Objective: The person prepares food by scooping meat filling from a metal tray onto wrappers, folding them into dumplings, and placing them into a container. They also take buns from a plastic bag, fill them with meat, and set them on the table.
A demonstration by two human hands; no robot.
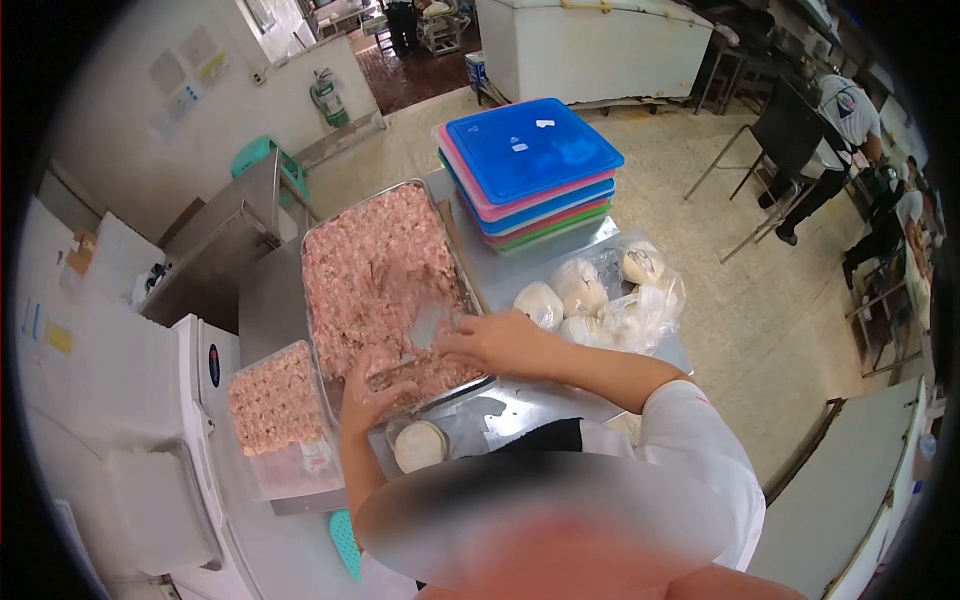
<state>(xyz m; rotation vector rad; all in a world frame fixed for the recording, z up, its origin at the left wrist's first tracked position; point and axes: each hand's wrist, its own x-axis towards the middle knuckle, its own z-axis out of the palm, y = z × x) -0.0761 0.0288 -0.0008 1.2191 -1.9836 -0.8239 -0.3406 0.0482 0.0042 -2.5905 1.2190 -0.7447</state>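
A large metal tray (462,262) full of ground meat (365,265) lies before me. My left hand (372,392), at its near edge, has its fingers curled round something meat-coloured that I cannot make out. Over the meat, my right hand (492,342) is closed on a pale flat scraper (428,325), smeared by motion. Just below the big tray sits a stack of round pale wrappers (420,446). To the left, a clear plastic tray (290,482) holds rows of small meat-filled dumplings (272,402).
Beyond the tray stands a stack of containers with a blue lid (535,150). Plastic bags with round pale bundles (580,288) lie at right. A white freezer (205,420) adjoins the table on the left. Another person (850,115) sits far right.
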